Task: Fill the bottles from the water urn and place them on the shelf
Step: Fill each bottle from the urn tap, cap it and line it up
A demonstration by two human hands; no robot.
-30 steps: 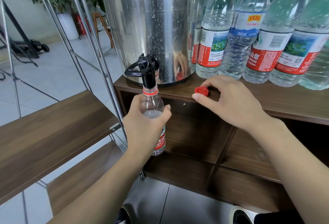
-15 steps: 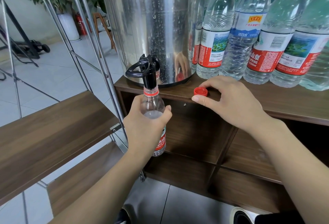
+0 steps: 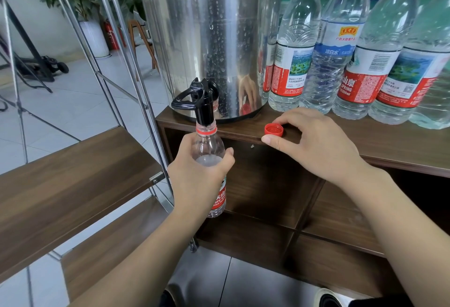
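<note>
My left hand (image 3: 197,180) grips a clear bottle (image 3: 209,146) with a red label, upright, its open mouth right under the black tap (image 3: 201,104) of the steel water urn (image 3: 207,38). Water fills the bottle up to its shoulder. The bottle's lower part is hidden by my fingers. On the brown cabinet top (image 3: 389,146) my right hand (image 3: 314,143) curls thumb and forefinger round a loose red cap (image 3: 274,129). The wooden shelf (image 3: 73,180) in a metal frame stands to the left.
Several capped water bottles (image 3: 294,63) stand in a row on the cabinet top, right of the urn. A lower shelf board (image 3: 117,241) lies under the upper one. Open cabinet compartments (image 3: 267,185) are behind the bottle. Tiled floor and a potted plant (image 3: 92,26) lie at the far left.
Both hands have stayed in place. The red cap has tipped slightly between my right fingers, showing its open side.
</note>
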